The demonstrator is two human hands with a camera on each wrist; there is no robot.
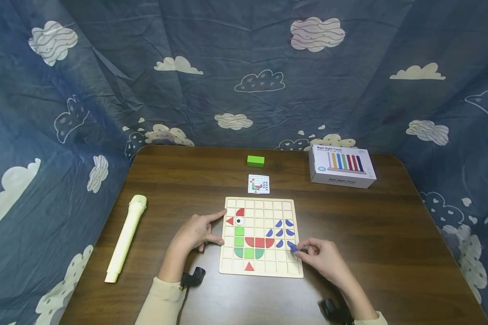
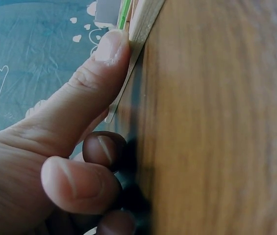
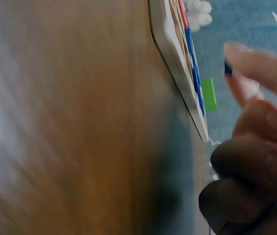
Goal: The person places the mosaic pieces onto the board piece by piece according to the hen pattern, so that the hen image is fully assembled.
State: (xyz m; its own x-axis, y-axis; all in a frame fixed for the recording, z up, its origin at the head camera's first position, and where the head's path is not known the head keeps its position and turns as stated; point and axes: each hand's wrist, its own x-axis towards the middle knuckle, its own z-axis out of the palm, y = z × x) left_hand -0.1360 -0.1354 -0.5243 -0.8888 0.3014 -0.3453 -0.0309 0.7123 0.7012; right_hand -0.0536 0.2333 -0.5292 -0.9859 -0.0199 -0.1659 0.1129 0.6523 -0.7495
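A square wooden grid board [image 1: 268,267] lies on the table, bearing flat red, green and blue pieces and a white round one with a black dot. My left hand [image 1: 192,233] touches the board's left edge with thumb and index finger extended; the left wrist view shows its thumb [image 2: 99,68] against that edge. Over the right side of the board, my right hand [image 1: 324,261] pinches a small blue piece [image 1: 294,248] between thumb and index finger. Several blue pieces [image 1: 280,232] sit in nearby squares. In the right wrist view, the fingers mostly cover the pinched piece [image 3: 228,69].
Behind the board lies a small printed card [image 1: 258,178], with a green block [image 1: 255,161] beyond it. A white box [image 1: 341,180] picturing coloured beads stands at the back right. At the left lies a cream microphone-shaped stick [image 1: 124,243]. Cloud-patterned blue cloth [image 1: 244,58] hangs around the table.
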